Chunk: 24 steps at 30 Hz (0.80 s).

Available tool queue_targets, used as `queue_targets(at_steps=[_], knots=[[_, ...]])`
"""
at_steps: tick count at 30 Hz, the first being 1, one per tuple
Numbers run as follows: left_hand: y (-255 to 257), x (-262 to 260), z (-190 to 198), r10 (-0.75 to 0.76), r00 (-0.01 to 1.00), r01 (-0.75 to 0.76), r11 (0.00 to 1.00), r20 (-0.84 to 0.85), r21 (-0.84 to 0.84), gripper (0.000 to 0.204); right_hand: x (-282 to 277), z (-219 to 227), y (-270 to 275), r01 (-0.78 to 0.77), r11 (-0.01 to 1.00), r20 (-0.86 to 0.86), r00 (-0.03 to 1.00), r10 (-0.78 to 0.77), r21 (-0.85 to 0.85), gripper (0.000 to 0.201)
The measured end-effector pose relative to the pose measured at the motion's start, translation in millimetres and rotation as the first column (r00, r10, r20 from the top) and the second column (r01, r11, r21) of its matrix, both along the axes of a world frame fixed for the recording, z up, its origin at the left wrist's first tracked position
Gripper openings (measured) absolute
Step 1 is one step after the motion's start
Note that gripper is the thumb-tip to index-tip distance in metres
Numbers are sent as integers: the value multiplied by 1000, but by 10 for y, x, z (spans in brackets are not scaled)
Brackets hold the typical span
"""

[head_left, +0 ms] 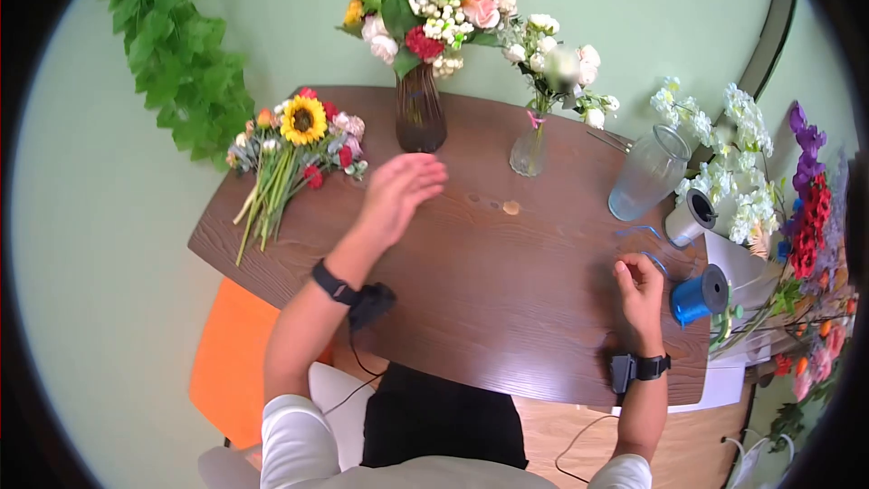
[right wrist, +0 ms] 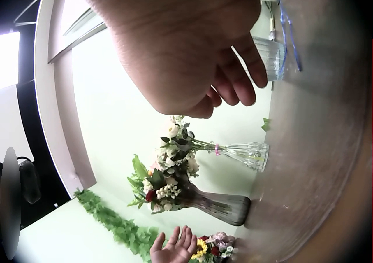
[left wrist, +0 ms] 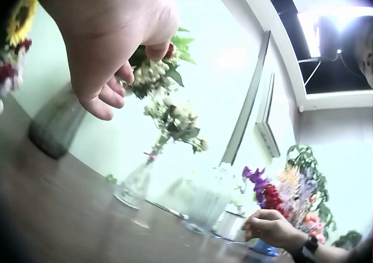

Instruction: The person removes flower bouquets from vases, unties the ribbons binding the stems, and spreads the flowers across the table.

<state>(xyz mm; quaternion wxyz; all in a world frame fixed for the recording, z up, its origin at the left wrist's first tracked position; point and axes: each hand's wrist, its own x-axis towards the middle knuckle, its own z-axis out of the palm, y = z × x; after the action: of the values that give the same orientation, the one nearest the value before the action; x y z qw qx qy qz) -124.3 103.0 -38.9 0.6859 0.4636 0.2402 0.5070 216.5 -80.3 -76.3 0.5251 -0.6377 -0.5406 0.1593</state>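
My left hand [head_left: 403,199] hovers over the left half of the table, fingers extended and holding nothing. Just beyond its fingertips stands a dark ribbed vase [head_left: 421,118] filled with mixed flowers and fern. To its left lies a bouquet [head_left: 303,122] with a sunflower, its green stems toward the front. On the right side, my right hand [head_left: 641,290] has loosely bent fingers with nothing in them, as the right wrist view also shows. A blue ribbon spool [head_left: 692,301] is right beside it, and a loose strand of blue ribbon [right wrist: 284,27] curls past its fingers.
A small clear vase [head_left: 528,152] of white flowers stands at the back middle. Right of it are a wide glass vase [head_left: 647,177] and a white ribbon spool [head_left: 685,222]. Pale blossoms [head_left: 747,172] and colourful flowers [head_left: 810,226] crowd the right edge. An orange seat [head_left: 231,353] is at left.
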Motion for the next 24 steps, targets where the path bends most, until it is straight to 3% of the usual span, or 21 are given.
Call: queue_targets(at_steps=[1,2,3,4,7,9,11,13,15,16,18,21,24], knots=[[-16,170,-103,-45,998,49,996,52,-73,29,-2,-21,21,2,1000,18,1000,-1,-14,9],[-16,306,-194,-51,996,56,995,70,-84,29,-11,-44,43,-38,999,-108,994,36,-16,8],[-22,429,-296,-84,984,121,963,159,-242,27,-24,-56,52,-75,997,-232,970,70,-16,8],[-32,537,-389,-101,962,196,902,254,-384,26,-39,-39,72,-110,993,-248,964,97,-42,6],[-60,726,-593,-152,953,258,860,261,-441,24,-146,2,225,-183,978,-259,954,153,-99,6],[-68,725,-697,-189,948,289,849,256,-442,23,-236,119,389,-236,964,-222,953,204,-127,10],[-63,672,-688,-265,943,324,865,199,-384,22,-284,241,654,-282,930,1,957,290,-234,15],[-40,632,-702,-254,956,289,901,145,-323,22,-348,321,1071,-273,947,-1,961,277,-172,21],[-16,607,-736,-257,950,306,883,180,-355,22,-320,264,1613,-213,972,112,968,224,-100,36],[-15,605,-716,-252,949,305,883,188,-358,21,-384,254,1839,-227,969,115,965,237,-93,36],[-11,617,-721,-245,951,298,886,186,-356,20,-567,232,2182,-151,987,-211,965,158,49,56],[-5,603,-722,-253,949,306,881,188,-360,19,-654,247,2426,-305,952,-306,906,293,7,69],[-8,628,-725,-271,944,324,876,191,-357,19,-595,101,2513,-216,972,-190,962,196,-93,55]])
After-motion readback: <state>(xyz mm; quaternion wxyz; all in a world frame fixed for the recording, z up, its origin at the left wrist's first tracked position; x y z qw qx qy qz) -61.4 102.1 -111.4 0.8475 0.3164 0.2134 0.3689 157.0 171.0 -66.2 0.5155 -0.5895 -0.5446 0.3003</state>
